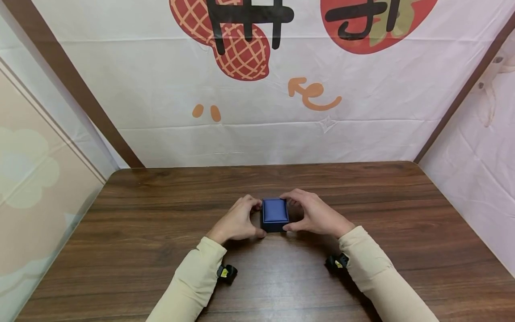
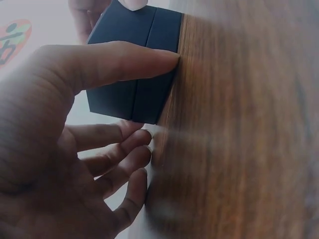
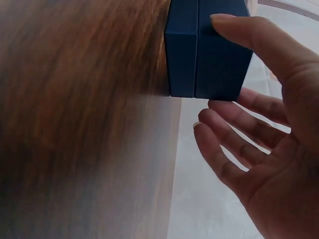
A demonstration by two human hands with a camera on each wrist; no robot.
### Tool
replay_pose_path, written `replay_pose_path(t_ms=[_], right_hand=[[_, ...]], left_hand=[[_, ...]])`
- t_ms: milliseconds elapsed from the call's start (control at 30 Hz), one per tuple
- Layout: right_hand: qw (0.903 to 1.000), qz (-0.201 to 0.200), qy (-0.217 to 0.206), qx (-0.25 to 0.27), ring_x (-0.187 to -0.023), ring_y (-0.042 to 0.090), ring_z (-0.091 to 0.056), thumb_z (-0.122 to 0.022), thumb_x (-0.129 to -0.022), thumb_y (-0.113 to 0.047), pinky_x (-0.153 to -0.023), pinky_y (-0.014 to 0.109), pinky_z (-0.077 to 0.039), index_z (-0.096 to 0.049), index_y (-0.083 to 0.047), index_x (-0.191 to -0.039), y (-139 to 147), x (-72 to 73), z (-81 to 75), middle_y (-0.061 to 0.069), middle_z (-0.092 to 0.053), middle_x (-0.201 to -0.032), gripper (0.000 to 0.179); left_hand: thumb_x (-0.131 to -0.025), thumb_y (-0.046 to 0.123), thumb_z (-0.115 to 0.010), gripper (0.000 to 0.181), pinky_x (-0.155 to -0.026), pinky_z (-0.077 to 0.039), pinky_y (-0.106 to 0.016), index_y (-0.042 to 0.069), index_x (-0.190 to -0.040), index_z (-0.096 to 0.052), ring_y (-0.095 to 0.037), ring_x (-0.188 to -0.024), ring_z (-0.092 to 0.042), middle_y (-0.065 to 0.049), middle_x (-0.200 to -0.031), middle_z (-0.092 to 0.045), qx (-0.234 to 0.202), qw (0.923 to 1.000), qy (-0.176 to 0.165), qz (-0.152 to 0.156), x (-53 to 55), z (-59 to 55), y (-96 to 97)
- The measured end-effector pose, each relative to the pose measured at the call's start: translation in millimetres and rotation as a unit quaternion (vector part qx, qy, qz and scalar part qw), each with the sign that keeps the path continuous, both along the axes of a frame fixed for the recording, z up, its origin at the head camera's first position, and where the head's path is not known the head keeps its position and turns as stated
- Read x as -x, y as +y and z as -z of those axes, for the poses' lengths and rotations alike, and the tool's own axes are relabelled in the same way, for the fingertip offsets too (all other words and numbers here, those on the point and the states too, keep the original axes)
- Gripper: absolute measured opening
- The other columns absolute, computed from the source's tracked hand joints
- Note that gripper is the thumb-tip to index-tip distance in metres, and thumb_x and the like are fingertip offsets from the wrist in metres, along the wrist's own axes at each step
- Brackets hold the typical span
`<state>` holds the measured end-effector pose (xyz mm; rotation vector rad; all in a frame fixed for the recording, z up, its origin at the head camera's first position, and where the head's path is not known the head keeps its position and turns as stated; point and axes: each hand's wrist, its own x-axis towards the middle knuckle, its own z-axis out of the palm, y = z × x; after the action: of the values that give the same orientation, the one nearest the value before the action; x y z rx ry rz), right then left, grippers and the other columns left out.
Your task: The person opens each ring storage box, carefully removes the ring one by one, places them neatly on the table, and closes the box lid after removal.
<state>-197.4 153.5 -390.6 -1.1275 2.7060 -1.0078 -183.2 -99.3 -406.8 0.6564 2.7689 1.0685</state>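
Note:
A small dark blue jewellery box (image 1: 275, 210), closed, sits on the wooden table between both hands. My left hand (image 1: 239, 219) holds its left side: the thumb (image 2: 124, 60) lies across the front face, its tip low by the tabletop, and the fingers curl round behind. From the right, my right hand (image 1: 318, 214) grips the box with the thumb (image 3: 234, 27) on the front of the upper part and fingers at the far side. A thin seam runs round the box between its lid (image 3: 222, 64) and base (image 3: 182, 64).
The brown wood-grain table (image 1: 141, 250) reaches back to a white printed cloth (image 1: 257, 143) hung behind it. More cloth hangs along the left and right sides. Black wrist straps (image 1: 228, 273) sit below the cream sleeves (image 1: 193, 281).

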Motion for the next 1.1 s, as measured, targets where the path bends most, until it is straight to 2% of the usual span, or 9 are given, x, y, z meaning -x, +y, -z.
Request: replay_pose_path(t_ms=[133,233,500,767,933,1100], right_hand=[[1.0,0.0,0.003,0.006,-0.103,0.024,-0.065,-0.09,-0.077,-0.028,-0.088,0.043,-0.054,-0.062,-0.006,-0.134,-1,2.3,0.1,0.003,-0.065,-0.119,0.068],[0.9999,0.002,-0.01,0.013,-0.1,0.023,-0.066,-0.091,-0.076,-0.029,-0.086,0.042,-0.056,-0.064,-0.005,-0.133,0,5.9,-0.6,0.003,-0.067,-0.117,0.068],[0.9961,0.005,-0.086,0.022,-0.097,0.019,-0.068,-0.091,-0.076,-0.03,-0.086,0.039,-0.057,-0.066,-0.005,-0.131,1,21.7,-7.1,0.003,-0.071,-0.108,0.065],[0.9827,-0.003,-0.18,0.041,-0.094,0.018,-0.069,-0.089,-0.08,-0.021,-0.086,0.036,-0.056,-0.068,-0.003,-0.129,3,36.0,-11.8,0.004,-0.073,-0.105,0.057],[0.9772,-0.007,-0.205,0.054,-0.095,0.019,-0.067,-0.084,-0.085,-0.017,-0.084,0.034,-0.055,-0.067,-0.001,-0.129,5,42.3,-9.5,0.005,-0.073,-0.103,0.05],[0.9752,0.009,-0.214,0.055,-0.096,0.018,-0.065,-0.076,-0.093,-0.023,-0.088,0.034,-0.051,-0.065,-0.002,-0.133,5,45.1,-2.9,0.004,-0.074,-0.105,0.046]], left_hand=[[-0.063,0.017,-0.094,0.068,-0.092,-0.047,-0.04,-0.002,-0.123,-0.068,-0.023,-0.101,-0.056,-0.004,-0.104,-0.061,-0.011,0.9999,-0.001,-0.004,1.2,0.3,0.2],[-0.063,0.015,-0.095,0.07,-0.093,-0.048,-0.039,-0.003,-0.125,-0.067,-0.022,-0.101,-0.059,-0.004,-0.105,-0.063,-0.026,0.9996,-0.01,-0.008,2.2,1.2,0.4],[-0.061,0.014,-0.096,0.069,-0.095,-0.049,-0.041,-0.004,-0.121,-0.069,-0.024,-0.102,-0.061,-0.004,-0.103,-0.065,-0.038,0.999,-0.013,-0.022,3.5,0.3,0.8],[-0.061,0.015,-0.097,0.071,-0.094,-0.049,-0.042,-0.006,-0.123,-0.068,-0.024,-0.102,-0.061,-0.004,-0.103,-0.065,-0.045,0.9986,-0.021,-0.019,4.3,2.1,-0.5],[-0.061,0.015,-0.097,0.069,-0.094,-0.05,-0.042,-0.005,-0.12,-0.069,-0.024,-0.102,-0.061,-0.005,-0.103,-0.065,-0.052,0.9984,-0.018,-0.013,3.9,2.8,-1.8],[-0.062,0.015,-0.096,0.066,-0.093,-0.05,-0.042,-0.005,-0.119,-0.069,-0.024,-0.102,-0.06,-0.006,-0.104,-0.064,-0.057,0.998,-0.024,-0.008,3.5,2.8,-2.9]])
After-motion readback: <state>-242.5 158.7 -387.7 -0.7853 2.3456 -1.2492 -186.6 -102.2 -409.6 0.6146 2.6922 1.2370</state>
